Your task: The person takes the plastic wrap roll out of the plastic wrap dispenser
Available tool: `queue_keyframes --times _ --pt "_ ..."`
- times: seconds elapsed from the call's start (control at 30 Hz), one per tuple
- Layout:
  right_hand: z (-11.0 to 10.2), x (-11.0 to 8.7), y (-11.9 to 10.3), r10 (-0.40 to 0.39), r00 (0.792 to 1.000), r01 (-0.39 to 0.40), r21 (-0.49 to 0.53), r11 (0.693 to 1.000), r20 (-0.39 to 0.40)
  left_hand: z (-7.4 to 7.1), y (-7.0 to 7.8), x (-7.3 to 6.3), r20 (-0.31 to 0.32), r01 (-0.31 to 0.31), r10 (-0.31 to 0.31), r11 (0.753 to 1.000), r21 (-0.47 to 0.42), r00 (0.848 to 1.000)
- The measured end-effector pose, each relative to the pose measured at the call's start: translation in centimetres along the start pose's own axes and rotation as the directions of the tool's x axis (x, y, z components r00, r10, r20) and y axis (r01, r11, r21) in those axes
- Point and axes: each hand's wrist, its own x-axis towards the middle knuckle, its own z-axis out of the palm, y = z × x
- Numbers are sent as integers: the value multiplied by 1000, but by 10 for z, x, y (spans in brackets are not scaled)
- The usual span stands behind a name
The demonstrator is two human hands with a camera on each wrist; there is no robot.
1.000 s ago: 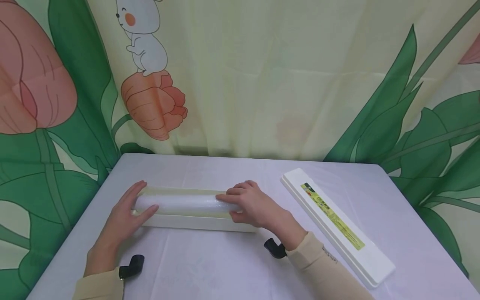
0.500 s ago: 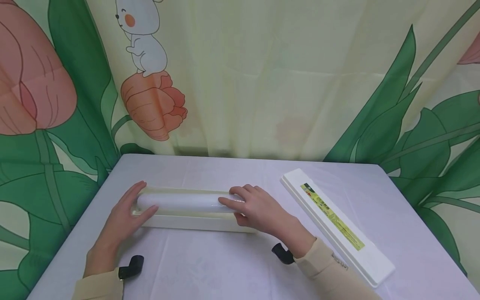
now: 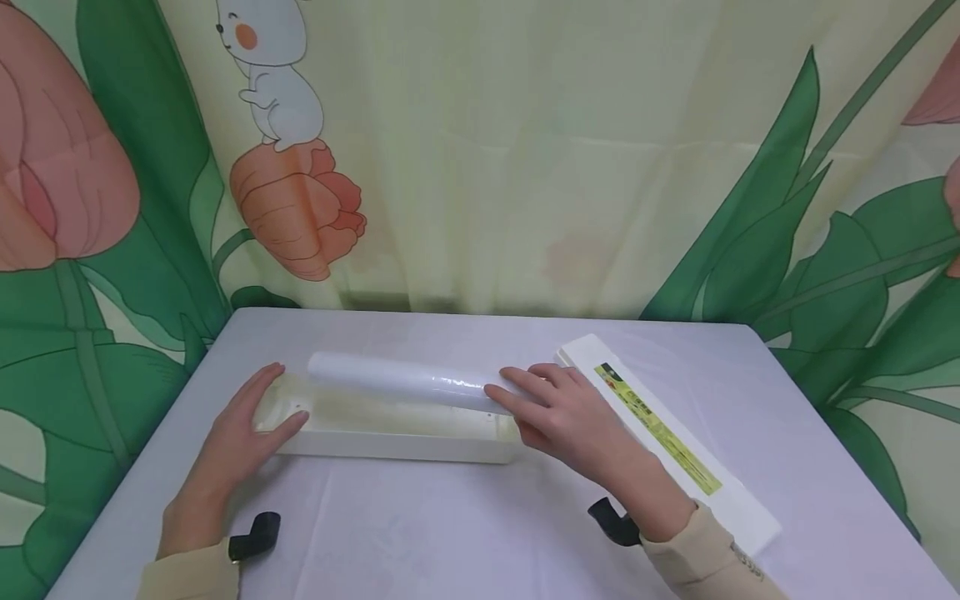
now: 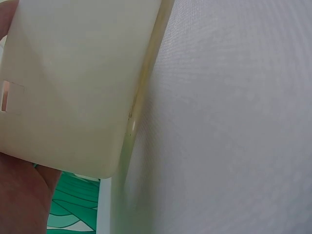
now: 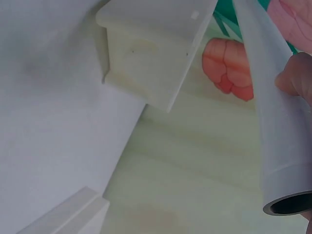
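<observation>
A white roll of cling film (image 3: 405,382) is raised above a long cream-white box (image 3: 397,447), its left end higher and further back. My right hand (image 3: 577,429) grips the roll near its right end, fingers over the top. In the right wrist view the roll (image 5: 282,117) shows its hollow core, with a thumb against its side, apart from the box (image 5: 141,58). My left hand (image 3: 232,442) holds the box's left end, thumb at the front and fingers behind. The left wrist view shows the box wall (image 4: 73,87) close up, beside the palm.
A long white lid (image 3: 738,517) with a yellow-green label (image 3: 660,429) lies diagonally on the right, partly behind the right hand and wrist. White cloth covers the table (image 3: 420,525). A printed curtain (image 3: 480,208) hangs behind its far edge.
My right hand has lifted the roll out of the box and moved it right, tilting its left end up. The left hand has stayed on the box.
</observation>
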Motion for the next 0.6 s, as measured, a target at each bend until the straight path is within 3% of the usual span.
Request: queue_keyframes --times 0.2,0.6 --pt "-13 -13 10 32 998 -34 -39 999 -49 1 -1 -2 0 -17 17 1000 -10 1000" --pt "-25 -47 18 171 983 -172 -17 985 -64 1 -1 -2 -10 -26 26 1000 0 1000"
